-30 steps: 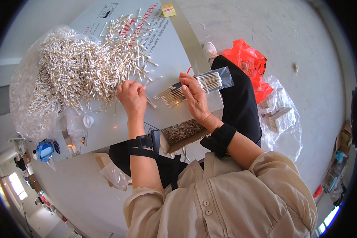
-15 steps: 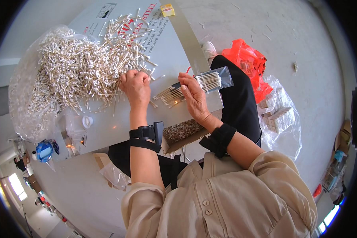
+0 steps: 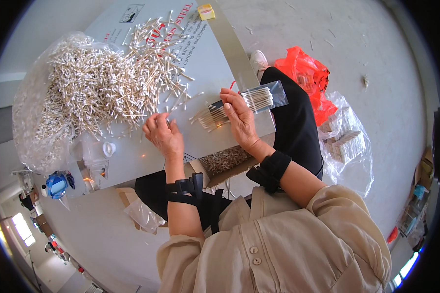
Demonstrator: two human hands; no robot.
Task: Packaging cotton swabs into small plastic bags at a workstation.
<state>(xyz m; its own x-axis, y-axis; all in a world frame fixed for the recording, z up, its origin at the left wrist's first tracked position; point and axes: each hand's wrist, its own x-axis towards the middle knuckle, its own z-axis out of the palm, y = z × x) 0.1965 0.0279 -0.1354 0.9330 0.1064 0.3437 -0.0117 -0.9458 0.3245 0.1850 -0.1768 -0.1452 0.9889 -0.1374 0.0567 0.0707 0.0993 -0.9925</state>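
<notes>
A big heap of cotton swabs point(image 3: 98, 80) spills from a clear plastic bag point(image 3: 27, 105) across the table. At the heap's near right edge is my left hand point(image 3: 165, 136), fingers bent inward; whatever they hold, if anything, is hidden. Over a flat row of cotton swabs point(image 3: 210, 117) near the table's right edge lies my right hand point(image 3: 240, 119), its fingers curled across the row and the thumb alongside. The row's right end sits in a small clear packet point(image 3: 279, 95) that juts past the edge. Several loose swabs point(image 3: 183, 95) lie between my hands.
A small yellow box point(image 3: 206, 12) sits at the table's far edge. An open carton of swabs point(image 3: 225, 160) is under the near edge. On the floor at right are a red plastic bag point(image 3: 298, 66) and a clear bag of white packs point(image 3: 347, 146).
My left hand has drawn back from the heap toward me and slightly left. Swabs it was covering now show on the table. The right hand stays over the row.
</notes>
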